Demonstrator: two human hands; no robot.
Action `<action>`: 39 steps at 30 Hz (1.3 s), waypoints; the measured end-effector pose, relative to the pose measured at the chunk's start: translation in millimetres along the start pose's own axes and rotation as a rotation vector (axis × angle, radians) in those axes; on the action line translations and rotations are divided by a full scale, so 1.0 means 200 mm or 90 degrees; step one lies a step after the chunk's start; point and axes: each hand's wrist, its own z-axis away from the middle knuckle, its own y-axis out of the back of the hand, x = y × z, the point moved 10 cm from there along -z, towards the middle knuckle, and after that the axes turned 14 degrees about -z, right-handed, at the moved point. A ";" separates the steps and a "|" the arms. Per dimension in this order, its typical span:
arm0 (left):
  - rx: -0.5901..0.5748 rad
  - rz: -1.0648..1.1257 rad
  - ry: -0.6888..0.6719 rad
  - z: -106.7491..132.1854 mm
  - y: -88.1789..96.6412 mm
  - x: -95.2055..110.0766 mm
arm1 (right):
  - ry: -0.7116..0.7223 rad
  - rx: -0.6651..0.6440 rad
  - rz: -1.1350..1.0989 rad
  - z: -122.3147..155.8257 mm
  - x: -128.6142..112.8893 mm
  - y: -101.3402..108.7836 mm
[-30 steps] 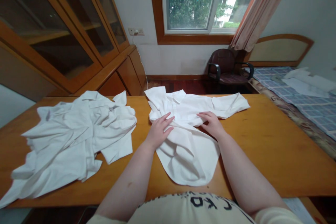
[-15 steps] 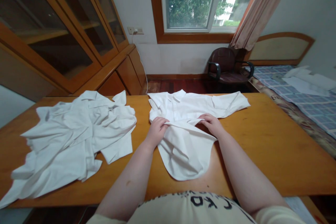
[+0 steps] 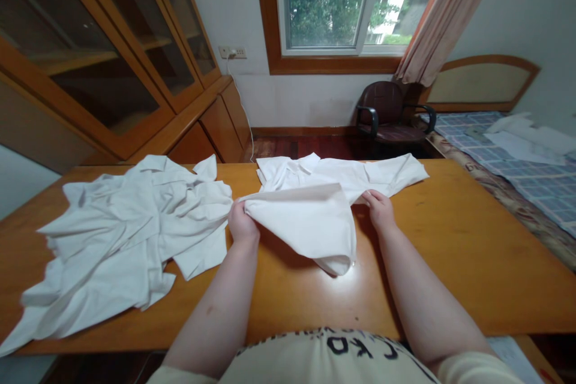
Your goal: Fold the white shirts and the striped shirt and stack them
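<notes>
A white shirt (image 3: 315, 216) lies across the middle of the wooden table (image 3: 450, 252), collar and sleeves toward the far edge. My left hand (image 3: 241, 222) is closed on the shirt's left side and holds the cloth lifted off the table. My right hand (image 3: 378, 207) is closed on the right side of the same shirt. The lower part of the shirt hangs between my hands, its hem just touching the table.
A crumpled pile of white shirts (image 3: 130, 234) covers the table's left part. Beyond the far edge stands a dark armchair (image 3: 389, 111) under the window. A glass-door wooden cabinet (image 3: 112, 54) is at the left, a bed (image 3: 517, 162) at the right.
Both hands went from lying flat on the shirt to gripping its sides, then spread apart and lifted. The shirt's lower part rose off the table and drew away from me.
</notes>
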 end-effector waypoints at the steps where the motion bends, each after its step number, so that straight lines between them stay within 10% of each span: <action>1: 0.020 0.024 0.050 -0.02 0.00 -0.06 | -0.005 0.026 0.004 0.00 0.00 0.03; 5: 0.065 0.053 0.200 -0.05 -0.01 -0.25 | -0.009 0.094 0.039 -0.02 0.02 0.10; 11: 0.091 0.013 0.194 -0.03 0.04 -0.22 | 0.052 0.122 0.178 -0.02 -0.04 0.12; 17: 0.206 -0.250 -0.270 0.15 0.19 0.30 | 0.386 -0.021 0.395 0.11 -0.30 -0.13; 23: -0.188 -0.410 -0.548 0.33 -0.19 0.42 | 0.376 -0.388 0.437 0.23 -0.19 -0.42; 28: -0.421 -0.504 -0.508 0.37 -0.39 0.26 | 0.341 -0.438 0.421 0.23 -0.14 -0.43; 39: -0.426 -0.574 -0.464 0.31 -0.43 0.18 | 0.303 -0.319 0.266 0.16 -0.16 -0.34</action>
